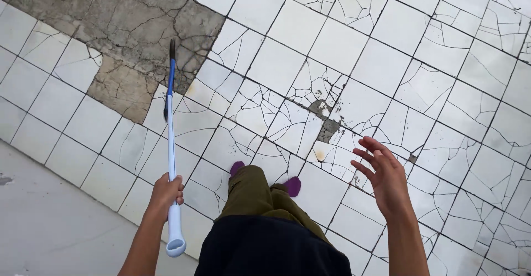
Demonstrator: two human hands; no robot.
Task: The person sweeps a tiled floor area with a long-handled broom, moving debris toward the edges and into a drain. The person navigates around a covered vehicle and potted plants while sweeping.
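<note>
Gripping a long pale handle (172,160), the left hand (166,192) sits at the lower left of the frame, fingers wrapped fully around the shaft, forearm rising from the bottom edge. The right hand (384,173) hovers at the lower right, open and empty, fingers spread and slightly curled, palm turned inward, touching nothing.

The handle runs almost vertically through the left third of the frame. Its near end is a hollow white tube mouth just below the left hand. Above the hand the shaft is white, then blue toward the upper part. A dark narrow head (171,52) sits at the far end, in the upper left, over the broken patch of floor. Whether the head touches the floor cannot be told.

The floor (387,49) is laid with white square tiles set diagonally; many are cracked. In the upper left a large grey patch (133,27) of bare cracked cement replaces missing tiles. A plain grey slab (50,226) fills the lower left corner. At the bottom centre, olive trousers (254,196) and two purple-covered feet (292,186) stand on the tiles, between the two hands. A smaller hole (327,126) in the tiling lies just above the feet, at frame centre.
</note>
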